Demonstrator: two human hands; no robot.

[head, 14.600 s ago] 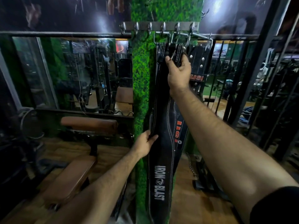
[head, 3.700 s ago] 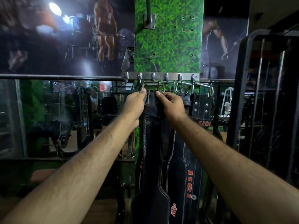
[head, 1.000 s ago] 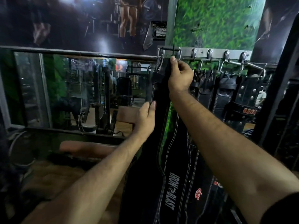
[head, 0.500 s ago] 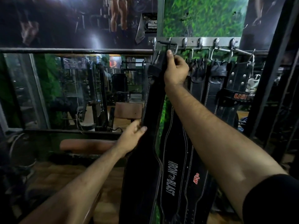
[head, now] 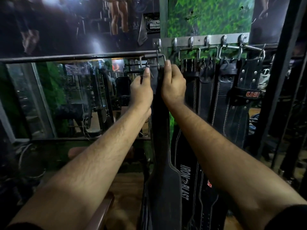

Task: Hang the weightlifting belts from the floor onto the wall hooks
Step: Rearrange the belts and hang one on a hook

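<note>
Weightlifting belt (head: 163,185) hangs below our grip, its metal buckle (head: 152,61) just above our fingers at the leftmost hook (head: 158,45) of the rack. Our left hand (head: 142,90) and right hand (head: 173,85) both pinch the strap's top end. If the buckle only rests on the hook's tip, letting go could drop it.

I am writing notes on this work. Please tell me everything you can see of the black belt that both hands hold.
The black belt looks like leather, with pale stitching along its edge. It hangs straight down, narrow near the top and wider lower down. Its metal buckle sits just under the leftmost hook of the wall rail. The left hand and right hand grip its top end. The Iron Blast belt hangs beside it.
</note>
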